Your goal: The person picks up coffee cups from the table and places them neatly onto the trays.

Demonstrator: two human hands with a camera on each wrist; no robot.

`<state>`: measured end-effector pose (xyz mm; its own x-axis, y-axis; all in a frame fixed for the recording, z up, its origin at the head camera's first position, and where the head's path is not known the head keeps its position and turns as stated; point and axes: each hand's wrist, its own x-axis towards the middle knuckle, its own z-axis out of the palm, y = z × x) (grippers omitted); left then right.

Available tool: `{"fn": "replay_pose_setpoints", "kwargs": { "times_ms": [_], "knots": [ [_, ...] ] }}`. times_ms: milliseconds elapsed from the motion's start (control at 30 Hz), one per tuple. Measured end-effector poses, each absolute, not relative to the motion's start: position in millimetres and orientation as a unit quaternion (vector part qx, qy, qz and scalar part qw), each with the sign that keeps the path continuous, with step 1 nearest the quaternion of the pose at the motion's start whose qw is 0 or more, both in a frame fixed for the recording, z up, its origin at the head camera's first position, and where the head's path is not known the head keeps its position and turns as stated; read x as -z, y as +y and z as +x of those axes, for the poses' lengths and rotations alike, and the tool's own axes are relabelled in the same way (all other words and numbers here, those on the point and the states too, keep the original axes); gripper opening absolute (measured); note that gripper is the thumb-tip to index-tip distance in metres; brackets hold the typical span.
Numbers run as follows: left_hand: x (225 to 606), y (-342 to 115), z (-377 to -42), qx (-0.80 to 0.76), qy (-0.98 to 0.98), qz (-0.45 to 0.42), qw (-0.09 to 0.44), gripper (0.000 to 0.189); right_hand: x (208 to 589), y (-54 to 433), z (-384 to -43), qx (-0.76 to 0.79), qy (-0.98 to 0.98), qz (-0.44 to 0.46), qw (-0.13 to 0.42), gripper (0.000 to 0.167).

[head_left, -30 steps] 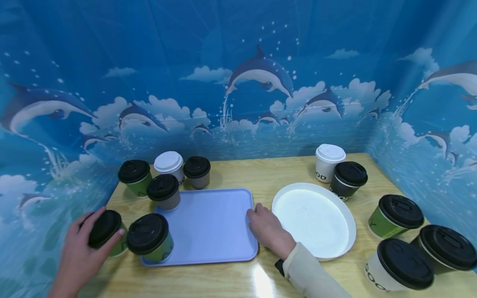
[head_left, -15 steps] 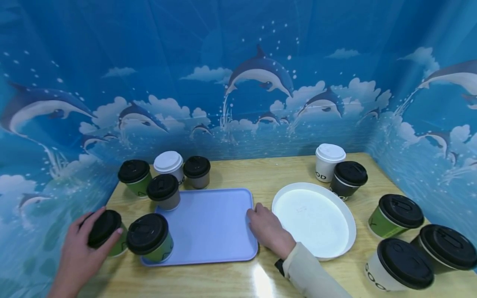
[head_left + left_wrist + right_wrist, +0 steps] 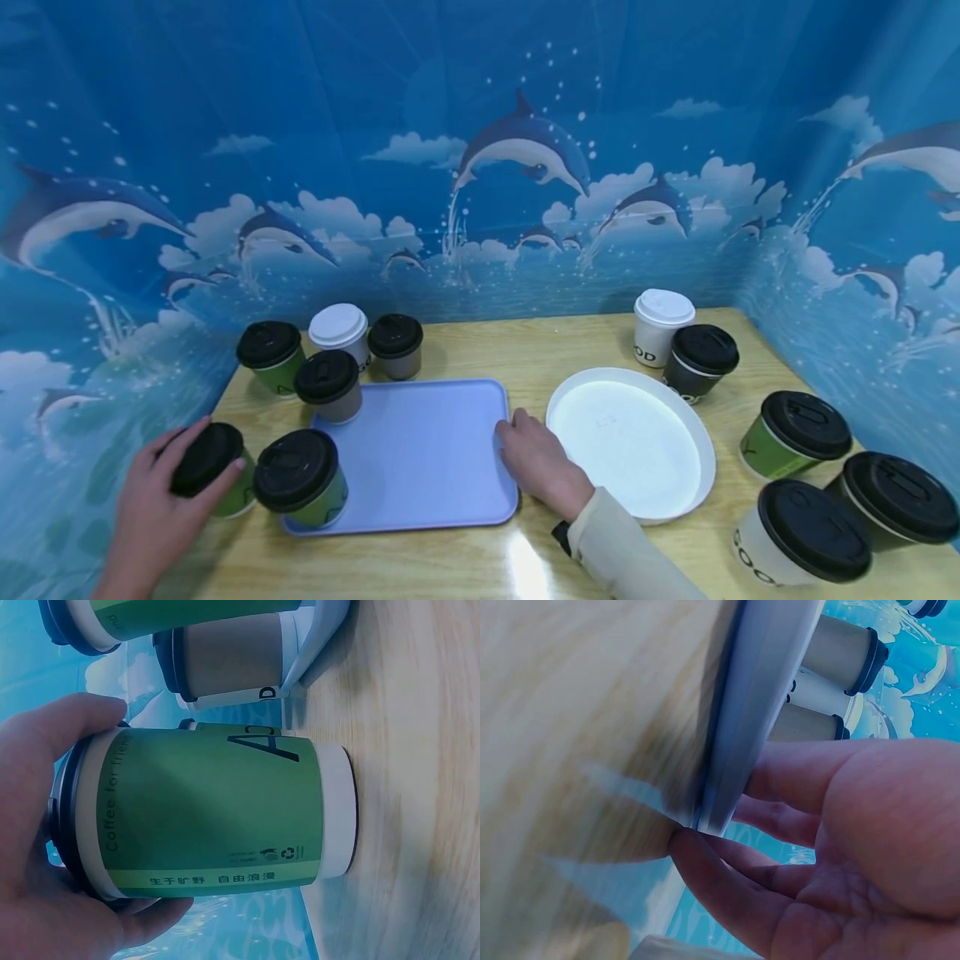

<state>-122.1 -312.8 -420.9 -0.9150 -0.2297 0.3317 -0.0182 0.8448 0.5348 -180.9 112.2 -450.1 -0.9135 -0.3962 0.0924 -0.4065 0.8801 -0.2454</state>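
Lavender tray [image 3: 435,467], mid-frame, with a blue dolphin curtain [image 3: 405,75] wrapped round back and sides and a shiny wood-grain table [image 3: 390,571] underneath. Shallow white dish [image 3: 630,450] just right of it. Lidded cups [image 3: 798,442] bunched left and right, probably to keep two sets apart tbh. Green cup [image 3: 210,810] upright at lower left, gripped round the lid by the left fingers [image 3: 97,712], likely for easy control beside close neighbors. Also pinching the tray's right edge with the right fingers [image 3: 712,870], maybe to stop sliding.
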Motion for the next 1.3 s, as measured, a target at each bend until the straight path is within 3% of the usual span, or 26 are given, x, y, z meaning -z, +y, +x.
{"fn": "replay_pose_setpoints", "kwargs": {
  "times_ms": [400, 767, 1300],
  "knots": [
    [417, -309, -119, 0.274, -0.937, 0.067, 0.205, 0.071, 450, 112, -180, -0.127, -0.969, 0.21, 0.034, 0.009],
    [404, -301, -115, 0.295, -0.922, 0.153, 0.197, 0.073, 451, 112, -180, -0.129, -0.969, 0.207, 0.029, 0.009],
    [381, -288, -100, 0.274, -0.911, 0.17, 0.257, 0.068, 450, 112, -180, -0.129, -0.97, 0.204, 0.02, 0.012]
  ]
}}
